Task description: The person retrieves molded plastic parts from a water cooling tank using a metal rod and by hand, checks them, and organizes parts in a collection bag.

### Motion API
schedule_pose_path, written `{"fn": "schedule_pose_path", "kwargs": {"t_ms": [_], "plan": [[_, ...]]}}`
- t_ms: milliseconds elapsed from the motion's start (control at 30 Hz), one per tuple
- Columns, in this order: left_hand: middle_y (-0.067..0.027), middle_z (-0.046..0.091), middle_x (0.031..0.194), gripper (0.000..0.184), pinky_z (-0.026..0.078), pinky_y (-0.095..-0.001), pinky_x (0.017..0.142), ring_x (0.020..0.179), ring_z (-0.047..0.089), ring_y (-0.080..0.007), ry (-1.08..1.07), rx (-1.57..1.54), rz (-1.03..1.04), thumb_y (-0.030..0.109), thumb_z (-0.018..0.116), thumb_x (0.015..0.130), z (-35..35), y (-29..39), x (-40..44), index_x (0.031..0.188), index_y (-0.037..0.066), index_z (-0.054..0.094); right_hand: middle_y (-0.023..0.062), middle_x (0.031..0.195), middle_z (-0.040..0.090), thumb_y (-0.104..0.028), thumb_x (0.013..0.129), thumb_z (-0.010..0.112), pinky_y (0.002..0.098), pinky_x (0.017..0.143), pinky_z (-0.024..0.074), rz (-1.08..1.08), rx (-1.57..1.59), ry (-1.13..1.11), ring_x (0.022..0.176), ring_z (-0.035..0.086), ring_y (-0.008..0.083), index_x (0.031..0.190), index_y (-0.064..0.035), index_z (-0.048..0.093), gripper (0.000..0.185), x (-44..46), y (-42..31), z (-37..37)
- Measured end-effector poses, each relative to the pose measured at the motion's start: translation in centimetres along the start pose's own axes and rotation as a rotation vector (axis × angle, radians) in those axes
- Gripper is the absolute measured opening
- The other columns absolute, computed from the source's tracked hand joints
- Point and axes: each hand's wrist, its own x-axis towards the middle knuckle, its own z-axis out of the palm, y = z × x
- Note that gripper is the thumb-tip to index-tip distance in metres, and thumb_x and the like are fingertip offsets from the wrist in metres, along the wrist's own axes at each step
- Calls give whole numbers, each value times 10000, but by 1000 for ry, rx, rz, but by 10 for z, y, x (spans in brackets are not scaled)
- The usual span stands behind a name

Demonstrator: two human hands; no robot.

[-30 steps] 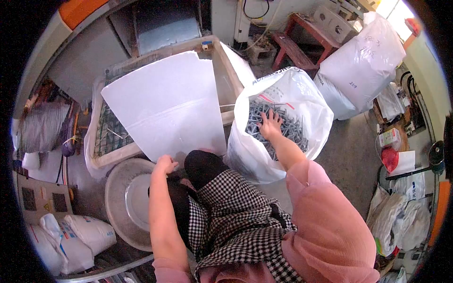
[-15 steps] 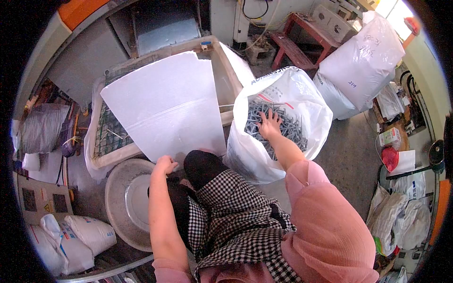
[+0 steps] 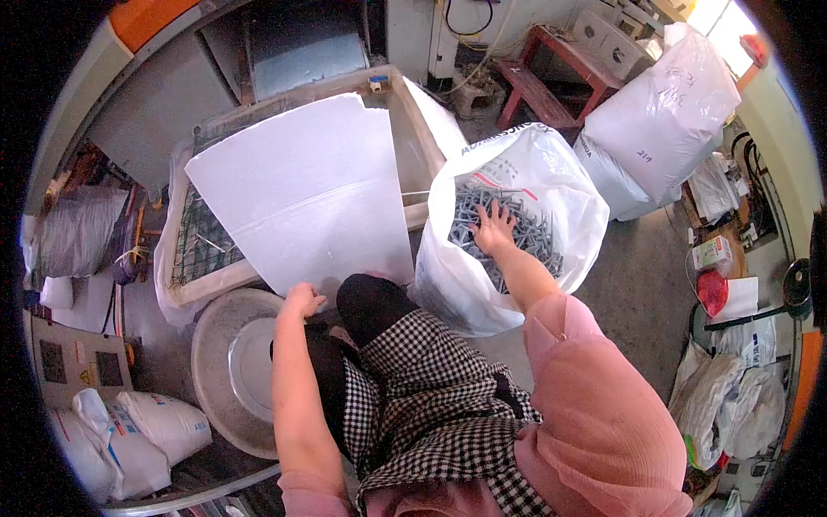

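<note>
1. Head view: the right hand (image 3: 494,228) is open, its fingers spread, palm down over the grey plastic pieces (image 3: 538,246) inside the white plastic sack (image 3: 491,314). Whether it has hold of any piece cannot be told.
2. The left hand (image 3: 301,302) is partly curled beside the bottom edge of the white board (image 3: 310,189); its fingertips are too unclear to tell whether it grips anything.
3. The sack stands open just to the right of the board, with the long, thin pieces heaped loosely inside.
4. The board lies tilted across the rectangular tub (image 3: 211,283), covering part of its green mesh (image 3: 196,237).
5. The round basin (image 3: 211,375) sits near the left forearm, below the tub in the view.
</note>
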Motion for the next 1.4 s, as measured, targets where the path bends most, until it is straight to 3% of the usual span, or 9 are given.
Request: {"fn": "schedule_pose_path", "kwargs": {"t_ms": [267,333,433,567,867,1000,1067,1233,1400], "plan": [[-184,642,1006,335,480,-405,845,975,602,-340,10,34,7,336,652,794,3,-1,-1,964,50,678,198,1494,99,-494,914,401,589,1046,177,-4,-46,-172,1354,135,436,1428,-223,228,606,7,-2,-16],[-191,638,1011,336,478,-413,847,975,600,-348,-26,41,34,338,651,788,3,0,-3,955,48,680,184,1510,22,-568,909,326,596,1052,194,-38,-89,-457,1354,93,463,1464,-184,111,708,16,0,-33],[-205,625,1038,354,472,-425,867,997,590,-360,-35,16,16,325,647,781,9,-9,7,974,29,667,243,1224,527,-447,898,437,474,936,412,-213,-211,-552,1169,486,380,1381,-113,341,595,34,4,-60],[-193,613,1092,403,462,-415,878,1036,578,-335,-14,-4,40,344,661,765,-3,-3,10,1039,49,640,166,976,658,-241,824,544,445,778,500,-397,-392,-330,893,635,331,880,-27,683,262,7,-23,-159],[-177,616,1075,386,441,-454,860,1027,568,-340,203,-47,212,309,618,833,-90,91,16,1115,49,571,190,1023,631,-380,804,632,423,838,483,-440,44,-12,976,602,342,1136,-3,539,511,81,-101,-207],[-154,608,998,321,366,-452,911,1018,544,-315,564,-37,401,215,619,818,-86,99,32,1090,51,571,205,1016,623,-384,741,704,416,841,484,-454,190,85,967,598,352,1224,-4,470,658,134,-139,-175],[-144,594,986,315,341,-448,927,1020,529,-307,663,2,446,174,630,801,-82,102,31,1085,52,567,217,1032,612,-385,686,753,403,851,480,-687,387,67,980,591,347,1259,3,445,758,161,-150,-152],[-169,498,1093,365,338,-454,919,1055,465,-339,1056,-178,567,87,666,734,-111,110,24,1067,16,538,161,748,663,-331,683,776,370,620,503,-589,623,-184,695,653,275,756,46,640,407,192,-164,-126],[-197,441,1184,444,337,-470,940,1142,421,-359,1116,-186,583,53,667,720,-123,113,11,1136,3,521,106,786,661,-152,769,719,283,615,525,-549,614,-344,677,632,144,862,74,652,253,180,-145,-143]]}}
